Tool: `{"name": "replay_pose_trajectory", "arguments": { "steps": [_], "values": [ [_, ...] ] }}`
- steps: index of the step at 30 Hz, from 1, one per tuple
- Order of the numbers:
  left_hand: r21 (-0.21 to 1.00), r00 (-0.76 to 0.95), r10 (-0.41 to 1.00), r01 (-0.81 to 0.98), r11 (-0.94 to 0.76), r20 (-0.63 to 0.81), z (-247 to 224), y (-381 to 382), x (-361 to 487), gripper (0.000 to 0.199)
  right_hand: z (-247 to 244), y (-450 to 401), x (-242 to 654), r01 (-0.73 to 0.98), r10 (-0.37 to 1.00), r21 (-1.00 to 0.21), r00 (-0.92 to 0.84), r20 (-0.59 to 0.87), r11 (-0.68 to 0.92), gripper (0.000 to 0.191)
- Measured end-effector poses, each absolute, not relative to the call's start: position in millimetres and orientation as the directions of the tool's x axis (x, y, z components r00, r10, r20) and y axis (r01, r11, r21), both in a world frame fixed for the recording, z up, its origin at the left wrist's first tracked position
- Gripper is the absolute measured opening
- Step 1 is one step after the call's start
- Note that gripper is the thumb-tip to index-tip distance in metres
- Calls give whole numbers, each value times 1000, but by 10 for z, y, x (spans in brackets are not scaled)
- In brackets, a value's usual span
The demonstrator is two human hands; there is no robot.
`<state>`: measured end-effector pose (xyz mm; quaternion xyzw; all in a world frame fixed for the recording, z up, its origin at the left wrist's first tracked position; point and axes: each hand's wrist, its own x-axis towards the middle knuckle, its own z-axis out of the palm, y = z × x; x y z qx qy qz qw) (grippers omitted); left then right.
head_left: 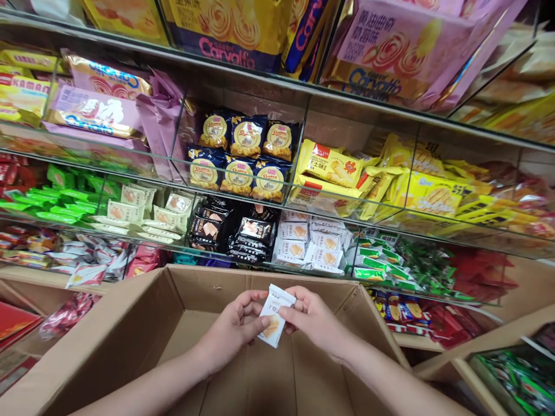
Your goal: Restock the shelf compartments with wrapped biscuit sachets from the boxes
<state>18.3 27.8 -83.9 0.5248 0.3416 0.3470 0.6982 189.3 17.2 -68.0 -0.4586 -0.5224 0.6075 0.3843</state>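
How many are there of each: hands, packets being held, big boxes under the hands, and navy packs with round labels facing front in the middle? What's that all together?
Left hand and right hand: 2
Held packet: 1
Box: 1
Navy packs: 6
Total: 10

Bare left hand [234, 326], bare right hand [313, 319], forearms [167, 372] (also uncovered)

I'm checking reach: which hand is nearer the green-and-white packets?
Right. Your right hand is below and left of the green-and-white packets; your left hand is farther left.
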Motion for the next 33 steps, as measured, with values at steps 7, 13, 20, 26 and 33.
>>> {"name": "replay_pose_trajectory", "arguments": {
  "steps": [7,13,20,26,33],
  "values": [
    [973,514,848,-97,210,-132,-845,298,204,38,-715,148,1962,-3,947,-992,-297,-119,-126,26],
    [964,597,775,-9,265,-207,-798,256,195,37,-671,127,1958,-24,964,-991,-236,-119,-128,28],
    [954,562,787,10,300,-253,-792,261,180,35,-644,144,1988,-18,972,-994,-214,-98,-104,31],
    [949,546,797,-14,316,-258,-735,245,189,35,-623,139,2010,-15,978,-996,-189,-87,-91,30],
    [936,496,828,-77,343,-262,-677,236,224,36,-617,126,2012,-41,982,-997,-180,-59,-68,29]
  ]
}}
